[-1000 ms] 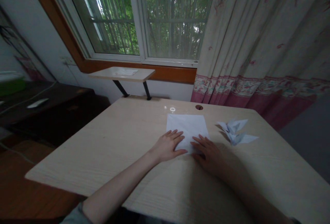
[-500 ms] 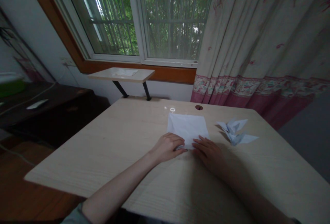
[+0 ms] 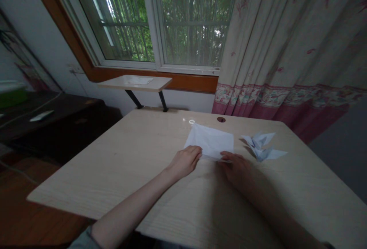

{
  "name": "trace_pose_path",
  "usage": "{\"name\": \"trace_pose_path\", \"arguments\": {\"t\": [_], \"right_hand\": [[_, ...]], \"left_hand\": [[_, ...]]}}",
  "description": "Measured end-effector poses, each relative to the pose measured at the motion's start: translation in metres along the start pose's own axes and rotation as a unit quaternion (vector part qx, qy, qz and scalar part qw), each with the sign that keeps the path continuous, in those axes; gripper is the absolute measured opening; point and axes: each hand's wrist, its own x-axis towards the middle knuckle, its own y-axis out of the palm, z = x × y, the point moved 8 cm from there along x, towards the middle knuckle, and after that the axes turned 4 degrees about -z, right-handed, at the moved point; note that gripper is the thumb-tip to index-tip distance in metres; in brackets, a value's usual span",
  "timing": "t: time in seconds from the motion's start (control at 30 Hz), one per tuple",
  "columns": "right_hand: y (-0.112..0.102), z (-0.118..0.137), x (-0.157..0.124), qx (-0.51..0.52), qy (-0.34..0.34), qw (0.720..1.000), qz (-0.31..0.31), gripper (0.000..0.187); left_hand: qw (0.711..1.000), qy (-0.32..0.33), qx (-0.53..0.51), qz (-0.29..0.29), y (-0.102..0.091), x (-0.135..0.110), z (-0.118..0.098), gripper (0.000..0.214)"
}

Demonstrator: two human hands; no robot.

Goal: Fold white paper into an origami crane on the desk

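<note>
A white sheet of paper (image 3: 213,140) lies on the pale wooden desk, turned a little and with a narrow fold along its near edge. My left hand (image 3: 187,159) is closed on the paper's near left corner, the fingers curled over it. At the near right corner, my right hand (image 3: 233,166) pinches the edge between thumb and fingers. Just right of the sheet rest two folded paper cranes (image 3: 262,147), side by side and touching or nearly so.
The desk (image 3: 137,161) has a round cable hole (image 3: 221,119) near its back edge. A small raised shelf (image 3: 114,83) at the back left carries white paper (image 3: 139,80). Behind stand a window and a patterned curtain (image 3: 258,50). A dark cabinet (image 3: 71,105) is at the left.
The paper has turned clockwise, its far right corner shifting right and nearer. My hands have gone from pressing flat on the near edge to gripping its corners, slightly farther apart.
</note>
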Motion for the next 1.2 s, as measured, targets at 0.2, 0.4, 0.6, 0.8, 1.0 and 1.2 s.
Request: {"name": "trace_pose_path", "arguments": {"t": [0.2, 0.4, 0.6, 0.8, 1.0, 1.2], "right_hand": [[0.0, -0.016, -0.001, -0.028, 0.084, 0.996, -0.031, 0.035], [-0.008, -0.013, 0.004, -0.008, 0.065, 0.993, -0.094, 0.047], [-0.028, 0.017, 0.004, -0.053, -0.057, 0.982, -0.174, 0.027], [-0.03, 0.031, 0.002, -0.137, -0.114, 0.967, -0.183, 0.003], [-0.018, 0.019, 0.002, -0.119, -0.07, 0.983, -0.122, 0.016], [-0.007, 0.009, 0.0, -0.082, -0.028, 0.994, -0.071, 0.025]], "left_hand": [[1.0, -0.005, -0.019, -0.013, -0.001, 0.0, 0.003, 0.024], [0.999, 0.017, -0.028, -0.008, -0.005, 0.001, -0.005, 0.022], [0.999, 0.043, -0.032, 0.008, -0.004, 0.0, -0.012, 0.02], [0.997, 0.062, -0.047, -0.003, -0.005, -0.002, -0.014, 0.014], [0.997, 0.026, -0.076, -0.011, -0.009, -0.001, -0.012, 0.029], [0.993, 0.012, -0.116, 0.018, -0.009, -0.001, -0.015, 0.04]]}}
